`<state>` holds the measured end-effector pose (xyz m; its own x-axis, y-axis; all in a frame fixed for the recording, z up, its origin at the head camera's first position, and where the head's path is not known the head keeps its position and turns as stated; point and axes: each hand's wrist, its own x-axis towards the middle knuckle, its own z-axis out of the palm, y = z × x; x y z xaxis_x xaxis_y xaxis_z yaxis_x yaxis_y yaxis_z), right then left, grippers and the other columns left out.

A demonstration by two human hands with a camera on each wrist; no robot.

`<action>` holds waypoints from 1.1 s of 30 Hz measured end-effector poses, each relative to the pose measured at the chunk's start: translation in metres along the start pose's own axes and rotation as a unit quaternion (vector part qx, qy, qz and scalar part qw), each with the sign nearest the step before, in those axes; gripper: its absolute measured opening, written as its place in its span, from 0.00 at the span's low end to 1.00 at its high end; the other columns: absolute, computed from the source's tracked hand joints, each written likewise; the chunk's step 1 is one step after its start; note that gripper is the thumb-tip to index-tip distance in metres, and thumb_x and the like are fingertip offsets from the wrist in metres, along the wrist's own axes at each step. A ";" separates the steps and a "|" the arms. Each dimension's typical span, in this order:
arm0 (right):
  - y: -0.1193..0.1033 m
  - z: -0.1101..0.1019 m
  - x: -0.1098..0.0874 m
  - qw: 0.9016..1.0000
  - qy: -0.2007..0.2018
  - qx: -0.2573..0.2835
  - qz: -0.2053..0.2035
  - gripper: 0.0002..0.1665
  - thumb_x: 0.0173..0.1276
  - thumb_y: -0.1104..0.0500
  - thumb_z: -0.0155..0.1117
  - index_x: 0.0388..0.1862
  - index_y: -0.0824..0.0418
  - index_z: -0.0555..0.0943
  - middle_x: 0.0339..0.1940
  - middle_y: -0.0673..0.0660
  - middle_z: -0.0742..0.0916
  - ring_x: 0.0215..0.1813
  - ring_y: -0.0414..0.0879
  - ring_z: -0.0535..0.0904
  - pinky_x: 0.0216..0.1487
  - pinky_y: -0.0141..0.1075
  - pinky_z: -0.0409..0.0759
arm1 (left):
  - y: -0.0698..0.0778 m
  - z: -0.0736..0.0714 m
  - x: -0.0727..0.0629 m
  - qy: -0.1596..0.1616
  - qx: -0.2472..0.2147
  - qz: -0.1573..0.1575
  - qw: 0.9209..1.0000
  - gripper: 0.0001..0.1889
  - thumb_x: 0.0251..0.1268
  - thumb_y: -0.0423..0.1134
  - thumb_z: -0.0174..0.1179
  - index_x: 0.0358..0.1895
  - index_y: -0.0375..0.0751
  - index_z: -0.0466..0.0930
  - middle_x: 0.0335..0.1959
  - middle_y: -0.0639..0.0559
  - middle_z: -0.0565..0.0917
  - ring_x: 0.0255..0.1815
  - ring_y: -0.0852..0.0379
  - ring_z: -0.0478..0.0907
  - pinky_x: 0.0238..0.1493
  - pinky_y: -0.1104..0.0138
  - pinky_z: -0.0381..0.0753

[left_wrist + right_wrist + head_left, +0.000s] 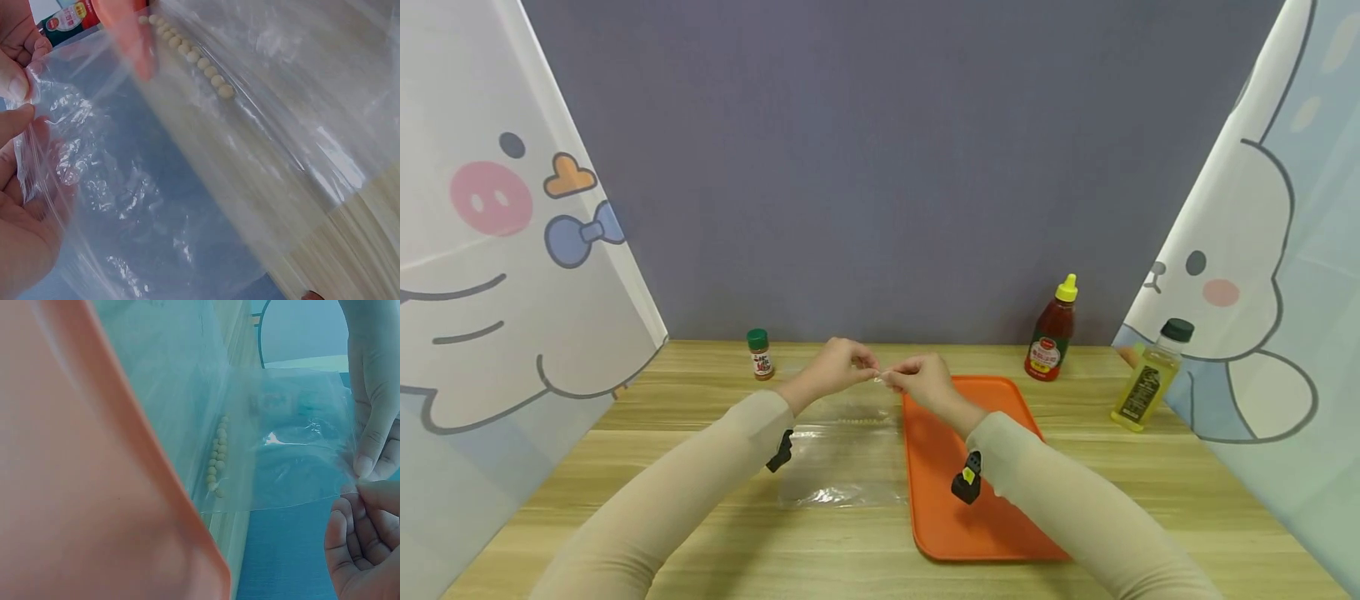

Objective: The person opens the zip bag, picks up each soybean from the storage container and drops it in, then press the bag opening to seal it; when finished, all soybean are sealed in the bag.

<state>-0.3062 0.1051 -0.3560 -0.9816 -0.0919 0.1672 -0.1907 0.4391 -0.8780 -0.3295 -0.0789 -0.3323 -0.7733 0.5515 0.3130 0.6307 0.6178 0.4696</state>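
Observation:
Both hands meet at the top edge of a clear plastic bag (294,437), raised at the middle of the table. My left hand (842,367) pinches that edge between thumb and fingertip. Right beside it, my right hand (925,382) pinches the same edge, thumb tip close to the left one. Small round pale balls (203,64) line up in a row along the bag's lower part, low over the table. From there, clear plastic (842,467) spreads flat on the wood toward me.
An orange tray (940,517) lies to the right, under my right forearm. At the back left stands a small green-capped spice bottle (761,357). A red sauce bottle (1051,337) and an oil bottle (1150,379) stand at the right. A grey partition (880,167) closes the back.

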 end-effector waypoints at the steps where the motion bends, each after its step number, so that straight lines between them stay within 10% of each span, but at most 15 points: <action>1: 0.000 0.000 0.000 1.000 0.001 0.004 0.001 0.07 0.61 0.59 0.71 0.33 0.62 0.89 0.27 0.57 0.90 0.33 0.52 0.86 0.41 0.46 0.87 | -0.001 0.000 0.000 0.001 0.000 0.000 1.000 0.02 0.60 0.35 0.67 0.34 0.41 0.87 0.29 0.52 0.88 0.29 0.60 0.82 0.32 0.70 0.81; 16: -0.001 -0.002 -0.002 1.000 0.011 0.022 0.004 0.05 0.60 0.64 0.71 0.33 0.66 0.89 0.27 0.60 0.90 0.26 0.41 0.83 0.41 0.48 0.87 | -0.011 -0.011 -0.010 0.003 -0.007 -0.012 1.000 0.05 0.61 0.35 0.66 0.38 0.37 0.87 0.36 0.48 0.88 0.37 0.54 0.85 0.40 0.64 0.85; 33: 0.004 -0.005 -0.001 1.000 -0.008 0.025 0.004 0.07 0.61 0.63 0.70 0.35 0.66 0.88 0.29 0.60 0.90 0.33 0.53 0.86 0.43 0.49 0.87 | -0.034 -0.032 -0.033 0.000 -0.012 -0.068 0.998 0.07 0.63 0.37 0.64 0.40 0.39 0.87 0.39 0.49 0.88 0.40 0.53 0.84 0.42 0.60 0.85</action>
<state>-0.3064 0.1113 -0.3579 -0.9826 -0.1037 0.1539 -0.1827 0.3944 -0.9006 -0.3275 -0.1364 -0.3327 -0.8521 0.4624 0.2450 0.5174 0.6739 0.5274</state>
